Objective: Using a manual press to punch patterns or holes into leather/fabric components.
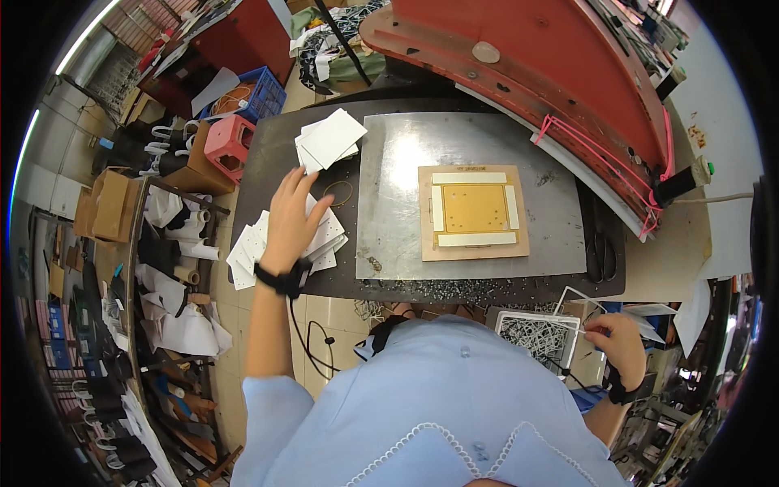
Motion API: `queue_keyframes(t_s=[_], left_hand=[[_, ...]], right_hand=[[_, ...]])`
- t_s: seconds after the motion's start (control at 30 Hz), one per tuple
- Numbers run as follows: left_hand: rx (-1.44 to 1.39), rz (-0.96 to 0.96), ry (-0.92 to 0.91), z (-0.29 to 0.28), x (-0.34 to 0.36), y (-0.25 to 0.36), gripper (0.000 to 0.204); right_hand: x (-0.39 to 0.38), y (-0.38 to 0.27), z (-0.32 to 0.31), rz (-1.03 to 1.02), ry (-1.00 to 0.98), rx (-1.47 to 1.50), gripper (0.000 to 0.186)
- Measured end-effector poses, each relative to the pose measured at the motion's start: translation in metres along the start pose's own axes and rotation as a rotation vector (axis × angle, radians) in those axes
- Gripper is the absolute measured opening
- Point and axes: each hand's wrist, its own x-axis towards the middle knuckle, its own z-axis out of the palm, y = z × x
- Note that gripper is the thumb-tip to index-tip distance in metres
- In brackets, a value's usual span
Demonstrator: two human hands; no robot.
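Observation:
My left hand (294, 213) reaches over the dark table with its fingers spread. Its fingertips are at the lower corner of a small stack of blank white cards (334, 136); whether they touch it I cannot tell. Below that hand lies a loose, fanned pile of white cards with small holes (243, 256). At the lower right, my right hand (618, 339) pinches a thin white frame-like strip (574, 294) above a white bin (501, 318) full of thin white scraps. A wooden cutting die (428, 252) with a yellow middle and pale strips lies on the metal plate (389, 243).
A large red press (519, 49) with pink cord (596, 162) overhangs the table's far right. Dark scissors (602, 256) lie beside the plate, and small punched bits (471, 290) litter the near edge. A pink stool (230, 146) and crowded shelves (134, 325) stand at left.

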Motion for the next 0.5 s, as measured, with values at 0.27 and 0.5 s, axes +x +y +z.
queue_keyframes(t_s=[0.27,0.5], left_hand=[[-0.044,-0.031,-0.043,0.043,0.077,-0.045,0.042],[-0.184,-0.065,-0.093,0.032,0.077,-0.053,0.044]], right_hand=[[-0.006,0.087,0.072,0.148,-0.116,-0.111,0.015],[-0.034,0.166,0.144,0.347,-0.240,-0.086,0.029]])
